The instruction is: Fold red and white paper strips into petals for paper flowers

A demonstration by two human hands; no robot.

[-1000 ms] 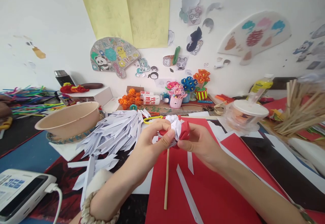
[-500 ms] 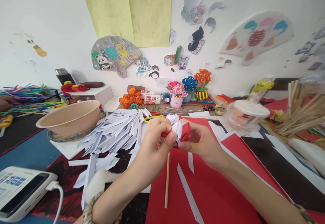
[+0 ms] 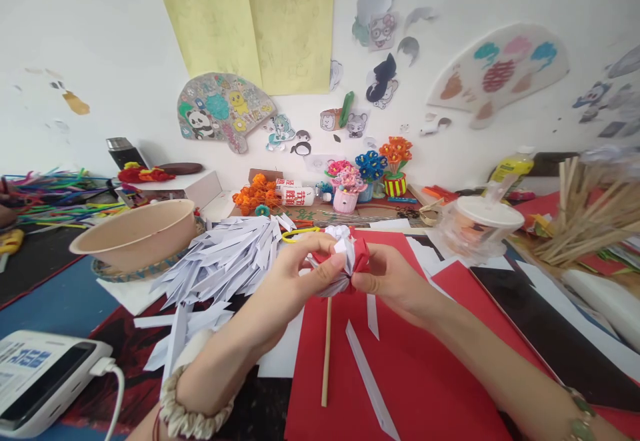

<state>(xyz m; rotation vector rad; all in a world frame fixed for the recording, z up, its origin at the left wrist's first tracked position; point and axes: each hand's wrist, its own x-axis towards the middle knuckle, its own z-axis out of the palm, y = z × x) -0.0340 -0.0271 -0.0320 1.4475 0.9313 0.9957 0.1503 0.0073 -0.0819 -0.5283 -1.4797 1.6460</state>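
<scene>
Between my hands is a red and white folded-paper ball (image 3: pixel 351 259), pleated toward a point that faces me. My left hand (image 3: pixel 305 274) grips its left side, thumb pressed on the white folds. My right hand (image 3: pixel 393 278) pinches the red right side between thumb and fingers. The fingers partly hide the ball's back. Below it a thin wooden stick (image 3: pixel 327 358) lies over red paper (image 3: pixel 425 374); whether it joins the ball I cannot tell. White paper strips (image 3: pixel 371 381) lie on the red sheet under my hands.
To the left lie a heap of folded white strips (image 3: pixel 225 254), a beige basin (image 3: pixel 135 234) and a white device with a cable (image 3: pixel 47 381). A lidded cup (image 3: pixel 490 221), wooden sticks (image 3: pixel 585 208) and a black panel (image 3: pixel 555 334) are right. Small flower pots (image 3: pixel 346 198) stand behind.
The paper ball has turned in my hands, so its pleated point now faces me. My left forearm has shifted slightly left, and the view has moved a little.
</scene>
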